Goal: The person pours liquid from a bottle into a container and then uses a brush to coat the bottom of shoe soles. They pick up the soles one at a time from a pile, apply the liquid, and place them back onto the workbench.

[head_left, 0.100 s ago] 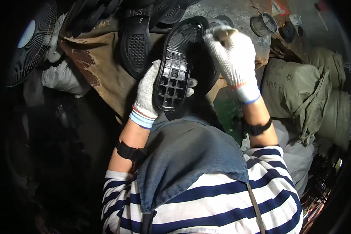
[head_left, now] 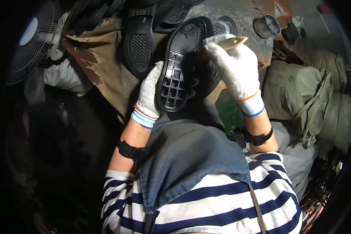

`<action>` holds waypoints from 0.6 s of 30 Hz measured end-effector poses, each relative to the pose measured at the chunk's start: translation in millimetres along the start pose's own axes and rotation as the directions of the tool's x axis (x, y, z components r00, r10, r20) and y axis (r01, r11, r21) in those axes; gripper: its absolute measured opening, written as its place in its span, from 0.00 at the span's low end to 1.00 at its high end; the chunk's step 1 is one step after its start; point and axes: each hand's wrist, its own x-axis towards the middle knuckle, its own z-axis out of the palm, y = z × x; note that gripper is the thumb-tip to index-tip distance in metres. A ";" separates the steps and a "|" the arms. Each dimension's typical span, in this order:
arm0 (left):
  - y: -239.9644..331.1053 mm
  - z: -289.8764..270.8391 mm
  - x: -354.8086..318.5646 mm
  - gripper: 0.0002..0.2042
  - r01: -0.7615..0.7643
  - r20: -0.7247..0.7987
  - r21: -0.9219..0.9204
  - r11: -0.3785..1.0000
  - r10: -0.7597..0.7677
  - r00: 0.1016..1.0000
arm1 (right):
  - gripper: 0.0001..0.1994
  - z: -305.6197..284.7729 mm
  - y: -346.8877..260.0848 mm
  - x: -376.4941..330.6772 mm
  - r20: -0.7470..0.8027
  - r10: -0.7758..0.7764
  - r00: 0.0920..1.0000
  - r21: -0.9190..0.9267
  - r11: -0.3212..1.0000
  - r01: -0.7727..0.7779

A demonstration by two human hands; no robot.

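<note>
My left hand (head_left: 149,87), in a white knit glove, grips a black shoe sole (head_left: 173,80) by its heel end. The thumb lies along the left edge and the fingertips show in shadow at the right. The sole's underside-like grid of square hollows faces up, with fine ribs at the toe. Just right of the sole, my gloved right hand (head_left: 236,64) is closed around a brush (head_left: 234,43). Its flat tan handle, with a hole at the end, sticks out above the fist; the working end is shadowed beside the sole.
Several black sandals (head_left: 138,46) lie on the cloth-covered table (head_left: 107,50) beyond my hands. A small crusted pot (head_left: 266,26) stands at the far right. Stuffed green sacks (head_left: 294,85) sit to the right. A fan (head_left: 33,37) and white bags (head_left: 64,78) are at the left.
My right hand has shifted slightly down and turned, so the brush handle now points to the right. The left hand still holds the sole in about the same place.
</note>
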 end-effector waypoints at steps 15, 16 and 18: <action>0.4 7.1 15.4 0.26 -0.160 0.155 0.048 0.986 0.151 0.976 | 0.09 19.4 -38.5 -7.9 0.159 0.002 0.987 0.586 0.804 -0.096; 0.4 9.5 15.4 0.25 -0.216 0.201 0.070 0.974 0.198 0.959 | 0.09 17.7 -45.8 -16.0 0.117 -0.069 0.991 0.518 0.855 -0.001; -4.2 66.5 30.9 0.24 -0.306 -0.231 0.275 0.912 0.371 0.899 | 0.10 15.5 -36.0 -17.2 0.015 -0.400 0.916 0.297 0.877 0.378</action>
